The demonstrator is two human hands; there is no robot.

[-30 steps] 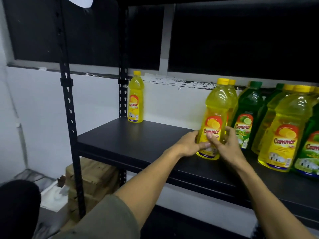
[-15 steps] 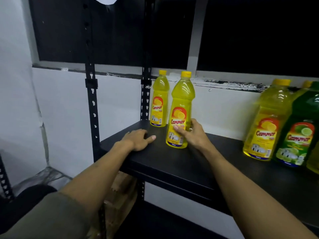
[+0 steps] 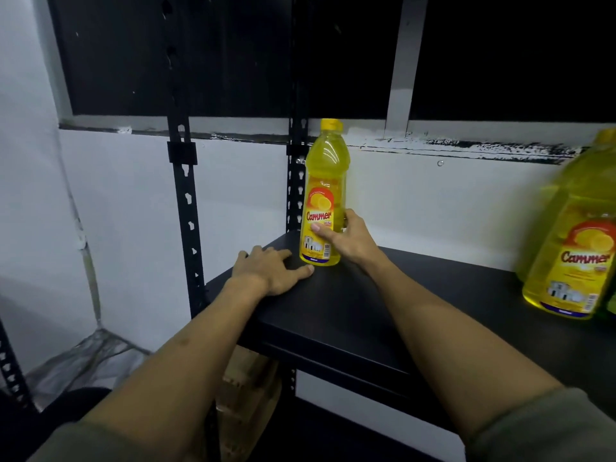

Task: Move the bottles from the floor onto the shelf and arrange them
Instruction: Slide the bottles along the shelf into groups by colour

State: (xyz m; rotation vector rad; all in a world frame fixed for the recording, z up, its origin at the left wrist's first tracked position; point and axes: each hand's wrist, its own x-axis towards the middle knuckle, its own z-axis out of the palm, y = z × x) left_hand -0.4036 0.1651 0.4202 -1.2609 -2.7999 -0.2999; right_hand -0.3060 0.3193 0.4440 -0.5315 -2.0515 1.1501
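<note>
The yellow bottle (image 3: 321,208), gripped by the right hand (image 3: 346,240), should be slid back gently while the shelf (image 3: 333,315) is pressed by the flat left hand (image 3: 270,271).

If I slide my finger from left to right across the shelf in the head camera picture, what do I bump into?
Front shelf post → left hand, flat on the shelf → yellow Cammer bottle → right hand, gripping that bottle → big yellow Cammer bottle at the right edge.
</note>
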